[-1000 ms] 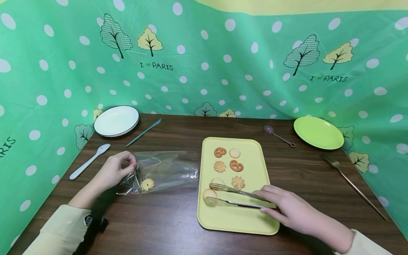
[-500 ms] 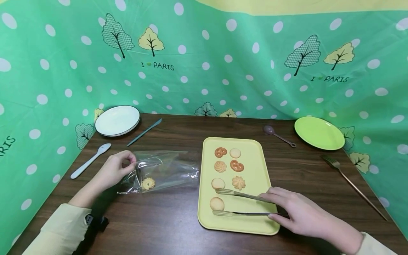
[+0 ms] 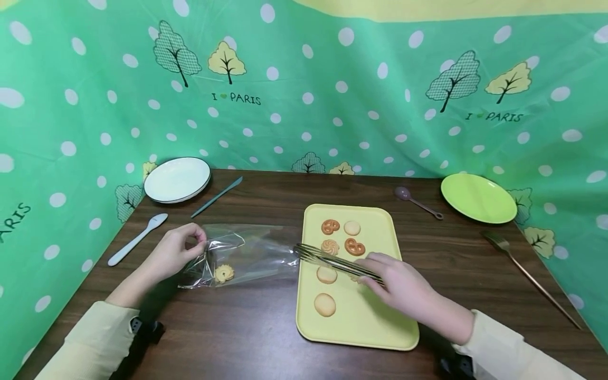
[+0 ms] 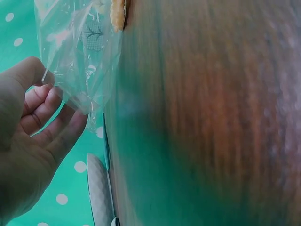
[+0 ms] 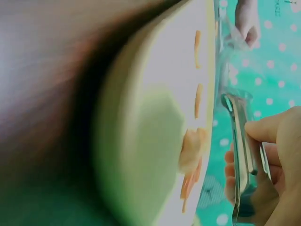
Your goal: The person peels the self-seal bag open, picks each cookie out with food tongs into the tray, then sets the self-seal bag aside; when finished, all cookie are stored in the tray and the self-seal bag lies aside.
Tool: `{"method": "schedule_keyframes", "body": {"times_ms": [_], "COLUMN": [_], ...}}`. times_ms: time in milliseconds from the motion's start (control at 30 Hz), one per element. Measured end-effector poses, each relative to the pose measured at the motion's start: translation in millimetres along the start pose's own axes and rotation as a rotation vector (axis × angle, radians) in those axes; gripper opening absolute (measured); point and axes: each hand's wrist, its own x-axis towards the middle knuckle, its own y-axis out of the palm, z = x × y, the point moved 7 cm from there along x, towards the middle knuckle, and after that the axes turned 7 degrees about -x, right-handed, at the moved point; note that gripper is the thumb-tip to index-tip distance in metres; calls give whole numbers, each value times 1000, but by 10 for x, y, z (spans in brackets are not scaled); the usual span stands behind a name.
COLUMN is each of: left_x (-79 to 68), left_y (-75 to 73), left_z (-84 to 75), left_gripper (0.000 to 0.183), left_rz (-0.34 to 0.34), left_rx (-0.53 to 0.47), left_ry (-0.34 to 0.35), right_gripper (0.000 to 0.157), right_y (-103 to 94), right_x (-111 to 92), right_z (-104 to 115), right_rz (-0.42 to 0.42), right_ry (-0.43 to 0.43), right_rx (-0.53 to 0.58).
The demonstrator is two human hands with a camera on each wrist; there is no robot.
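My left hand (image 3: pixel 178 253) pinches the left end of a clear plastic bag (image 3: pixel 256 248); thumb and fingers meet its film in the left wrist view. A ring-shaped cookie (image 3: pixel 224 273) shows inside the bag. My right hand (image 3: pixel 401 285) grips metal tongs (image 3: pixel 339 264) with fork-like ends. The tongs' tips lie close together over the tray's left edge, beside the bag's right end, and no cookie shows between them. Below them, a yellow tray (image 3: pixel 370 327) bears two pretzels (image 3: pixel 354 246), round cookies (image 3: pixel 325 304) and a swirl cookie (image 3: pixel 330 247). The tongs partly cover another cookie.
Behind the bag are a white plate (image 3: pixel 177 179), a blue knife (image 3: pixel 217 197) and a pale blue spoon (image 3: pixel 138 240). To the right lie a purple spoon (image 3: pixel 418 202), a green plate (image 3: pixel 478 198) and a long fork (image 3: pixel 529 277). A patterned curtain (image 3: pixel 304 105) hangs behind the table.
The tongs' ends stood apart around a round cookie, which shifted slightly right on the tray. They have since left it, moved up and left, and come together. My left hand keeps the bag.
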Motion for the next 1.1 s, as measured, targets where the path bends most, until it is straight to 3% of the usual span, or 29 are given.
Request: {"method": "schedule_keyframes", "body": {"times_ms": [100,333,533,733,1100], "left_x": [14,25,26,14,-3], "left_y": [-9,17,55,93,93], "left_z": [-17,-35,-59,-74,-75], "left_gripper": [16,14,15,19,18], "left_rz": [-6,15,38,55,42], "left_rx": [0,-24,-32,-31,-16], "left_ry": [19,8,21,41,56], "right_gripper": [32,37,43,45,41], "right_y": [106,366,501,616,746], "right_x": [182,567,840,1022,1135], "right_z": [106,385,623,816,990], "right_rz": [44,215,295,327,284], "right_ry": [-21,-163,-293,-411,-457], "right_rx": [26,115,76,11,-24]}}
